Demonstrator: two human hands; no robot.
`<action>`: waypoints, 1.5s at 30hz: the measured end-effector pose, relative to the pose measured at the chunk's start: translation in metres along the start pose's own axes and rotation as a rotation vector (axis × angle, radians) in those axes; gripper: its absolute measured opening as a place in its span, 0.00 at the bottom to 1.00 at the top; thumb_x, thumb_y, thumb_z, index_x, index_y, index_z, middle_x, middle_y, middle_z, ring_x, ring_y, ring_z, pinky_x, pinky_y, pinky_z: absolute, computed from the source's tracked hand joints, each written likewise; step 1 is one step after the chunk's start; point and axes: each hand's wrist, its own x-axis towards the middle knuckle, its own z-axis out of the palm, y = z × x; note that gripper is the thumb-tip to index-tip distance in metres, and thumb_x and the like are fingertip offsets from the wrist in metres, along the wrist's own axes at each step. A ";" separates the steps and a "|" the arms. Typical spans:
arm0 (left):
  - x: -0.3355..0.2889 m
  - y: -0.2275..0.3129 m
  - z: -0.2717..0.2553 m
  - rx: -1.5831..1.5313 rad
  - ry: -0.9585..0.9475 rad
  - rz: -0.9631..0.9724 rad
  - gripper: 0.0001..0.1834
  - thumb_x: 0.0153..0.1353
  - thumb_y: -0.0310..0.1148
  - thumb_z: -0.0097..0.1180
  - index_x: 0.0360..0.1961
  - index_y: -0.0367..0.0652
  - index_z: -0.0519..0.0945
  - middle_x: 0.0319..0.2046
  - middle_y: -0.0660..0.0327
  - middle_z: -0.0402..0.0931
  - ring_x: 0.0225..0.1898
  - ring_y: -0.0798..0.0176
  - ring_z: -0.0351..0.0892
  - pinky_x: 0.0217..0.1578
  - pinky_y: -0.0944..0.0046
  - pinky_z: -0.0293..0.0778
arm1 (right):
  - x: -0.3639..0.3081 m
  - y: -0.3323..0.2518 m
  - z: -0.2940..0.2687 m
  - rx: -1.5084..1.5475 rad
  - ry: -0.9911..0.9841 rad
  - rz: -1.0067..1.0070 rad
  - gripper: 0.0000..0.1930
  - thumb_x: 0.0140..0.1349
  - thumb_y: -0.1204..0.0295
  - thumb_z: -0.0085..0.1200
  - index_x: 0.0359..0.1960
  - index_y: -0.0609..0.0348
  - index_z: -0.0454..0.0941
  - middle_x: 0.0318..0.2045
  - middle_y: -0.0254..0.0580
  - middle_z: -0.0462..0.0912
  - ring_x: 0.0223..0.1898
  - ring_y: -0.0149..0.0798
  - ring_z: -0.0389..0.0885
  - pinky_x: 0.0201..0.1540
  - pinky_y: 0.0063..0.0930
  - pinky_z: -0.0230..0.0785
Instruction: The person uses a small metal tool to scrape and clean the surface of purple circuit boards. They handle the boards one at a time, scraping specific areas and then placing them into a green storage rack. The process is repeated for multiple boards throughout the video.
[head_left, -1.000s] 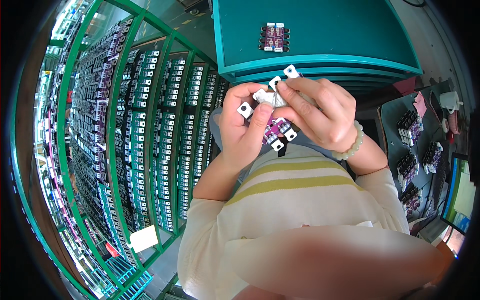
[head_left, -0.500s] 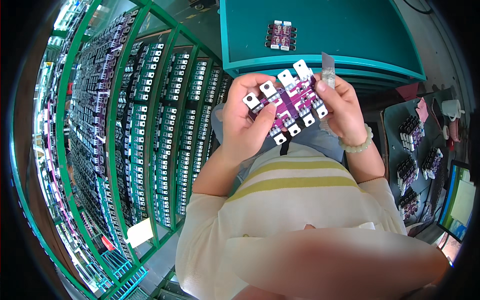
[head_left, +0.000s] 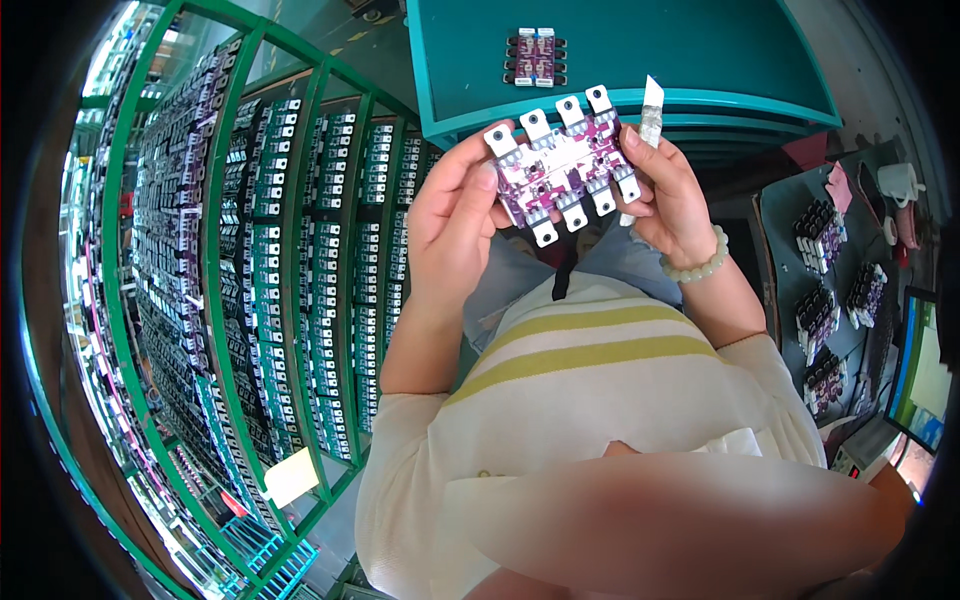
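Green racks (head_left: 250, 300) are flanking a teal bench (head_left: 700, 60); left hand (head_left: 455, 215) and right hand (head_left: 670, 195) are gripping a purple board (head_left: 560, 170), seemingly inspecting it; turning needs steady fingers.

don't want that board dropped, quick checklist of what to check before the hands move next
1. Left hand grips the purple circuit board: ok.
2. Right hand supports the board's other side: ok.
3. Board over the teal table: not ok, it is held off the table edge, above the lap.
4. Clear strip pinched in right hand: ok.
5. Smaller board on the table apart from the hands: ok.
6. Underside of the held board: cannot tell.
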 end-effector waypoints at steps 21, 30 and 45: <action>-0.003 0.002 0.001 -0.045 -0.021 0.027 0.19 0.69 0.24 0.35 0.57 0.23 0.63 0.55 0.42 0.67 0.51 0.52 0.75 0.46 0.53 0.78 | 0.001 -0.001 0.007 0.242 -0.119 0.108 0.13 0.69 0.66 0.43 0.42 0.65 0.72 0.24 0.34 0.77 0.14 0.17 0.58 0.14 0.10 0.48; -0.005 0.002 -0.009 -0.118 -0.107 0.029 0.20 0.68 0.25 0.35 0.58 0.22 0.61 0.56 0.41 0.65 0.53 0.48 0.73 0.48 0.49 0.76 | -0.007 -0.004 0.009 0.306 -0.228 0.076 0.14 0.70 0.66 0.39 0.44 0.65 0.71 0.26 0.33 0.76 0.16 0.16 0.61 0.14 0.10 0.50; 0.000 0.005 -0.014 -0.274 -0.170 -0.024 0.20 0.68 0.25 0.36 0.58 0.23 0.60 0.54 0.39 0.67 0.53 0.50 0.74 0.51 0.51 0.74 | -0.018 -0.002 0.003 0.259 -0.302 0.024 0.12 0.68 0.69 0.42 0.49 0.61 0.69 0.37 0.37 0.76 0.18 0.20 0.62 0.18 0.14 0.52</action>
